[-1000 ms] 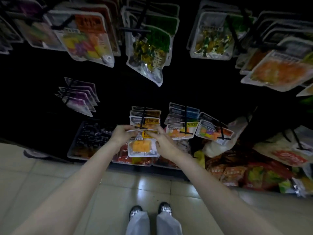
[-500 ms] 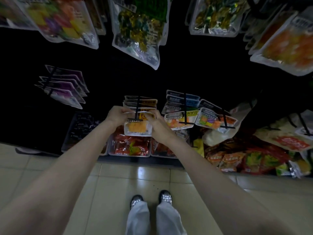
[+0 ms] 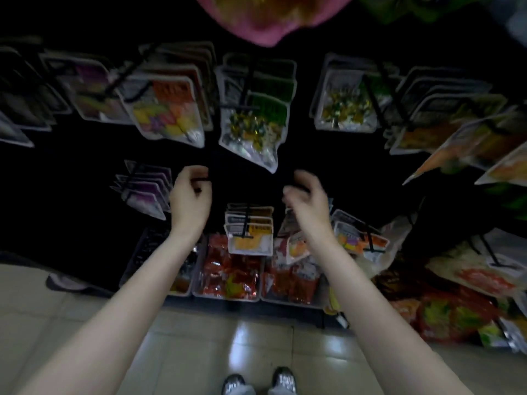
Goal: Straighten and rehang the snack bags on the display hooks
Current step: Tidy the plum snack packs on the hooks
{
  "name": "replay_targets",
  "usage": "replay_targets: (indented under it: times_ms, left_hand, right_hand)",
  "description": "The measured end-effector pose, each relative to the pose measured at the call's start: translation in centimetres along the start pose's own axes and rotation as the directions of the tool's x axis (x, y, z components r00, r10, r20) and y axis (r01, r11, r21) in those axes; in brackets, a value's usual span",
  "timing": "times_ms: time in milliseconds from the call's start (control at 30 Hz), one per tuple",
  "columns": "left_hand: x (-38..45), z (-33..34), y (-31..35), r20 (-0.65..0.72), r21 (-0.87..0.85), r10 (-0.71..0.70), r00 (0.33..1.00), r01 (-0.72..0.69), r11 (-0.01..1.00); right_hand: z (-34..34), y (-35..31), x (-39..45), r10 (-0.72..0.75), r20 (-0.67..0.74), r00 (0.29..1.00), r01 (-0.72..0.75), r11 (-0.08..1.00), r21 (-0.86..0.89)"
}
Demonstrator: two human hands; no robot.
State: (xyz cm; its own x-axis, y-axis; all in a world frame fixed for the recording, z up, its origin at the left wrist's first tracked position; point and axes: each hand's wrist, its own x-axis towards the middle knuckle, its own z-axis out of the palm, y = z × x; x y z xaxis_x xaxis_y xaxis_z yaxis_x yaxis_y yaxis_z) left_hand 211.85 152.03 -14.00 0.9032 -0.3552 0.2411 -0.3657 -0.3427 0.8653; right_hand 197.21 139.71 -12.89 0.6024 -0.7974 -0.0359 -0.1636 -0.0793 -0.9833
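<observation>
Both hands have let go of the orange snack bag [image 3: 251,243], now hanging straight; left hand [image 3: 189,199] and right hand [image 3: 309,201], loosely curled and empty, rise toward the crooked bag [image 3: 251,138] farther up.

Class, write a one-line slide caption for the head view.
Both hands, left hand and right hand, raised empty between rows of hanging snack bags.
</observation>
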Motion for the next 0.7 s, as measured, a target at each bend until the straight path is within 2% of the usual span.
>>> replay_targets:
  times_ms: [67,133,200,267,333,400,467,533,600,700]
  left_hand:
    - [0.4,-1.0,2.9,0.048,-0.063,0.128,0.991,-0.125,0.990]
    - [1.3,-1.3,5.5,0.145,-0.090,0.247,0.958,-0.235,0.968]
    - [2.5,-1.1,7.1,0.268,-0.077,0.364,0.892,-0.357,0.931]
    - [3.4,-0.6,7.4,0.401,-0.033,0.400,0.824,-0.423,0.906]
    - [4.0,-0.1,7.4,0.463,0.018,0.378,0.802,-0.435,0.900]
    - [4.6,0.4,7.2,0.378,0.036,0.389,0.840,-0.433,0.901]
    - [5.2,0.6,7.2,0.255,0.067,0.393,0.883,-0.421,0.904]
    - [5.0,0.4,7.3,0.222,0.157,0.357,0.907,-0.395,0.905]
    - [4.8,0.2,7.1,0.215,0.193,0.348,0.913,-0.389,0.901]
    - [4.9,-0.4,7.0,0.196,0.171,0.336,0.921,-0.369,0.913]
  right_hand:
    - [-0.3,-3.9,0.8,-0.109,-0.014,0.994,0.110,0.989,0.100]
    - [0.3,-6.6,1.8,-0.179,0.059,0.982,0.178,0.984,0.022]
    - [1.2,-7.7,2.3,-0.192,0.162,0.968,0.202,0.978,-0.049]
    - [1.4,-7.8,2.3,-0.192,0.262,0.946,0.211,0.976,-0.046]
    - [1.1,-7.8,2.3,-0.199,0.333,0.922,0.232,0.971,-0.063]
    - [0.6,-7.6,2.9,-0.248,0.309,0.918,0.285,0.956,-0.077]
    - [0.6,-7.4,4.6,-0.270,0.130,0.954,0.287,0.948,-0.137]
    - [0.6,-7.5,6.4,-0.164,-0.039,0.986,0.162,0.985,-0.055]
    - [0.5,-7.7,7.8,-0.075,0.006,0.997,0.074,0.994,0.084]
    - [0.8,-8.4,8.3,-0.101,0.201,0.974,0.075,0.988,0.133]
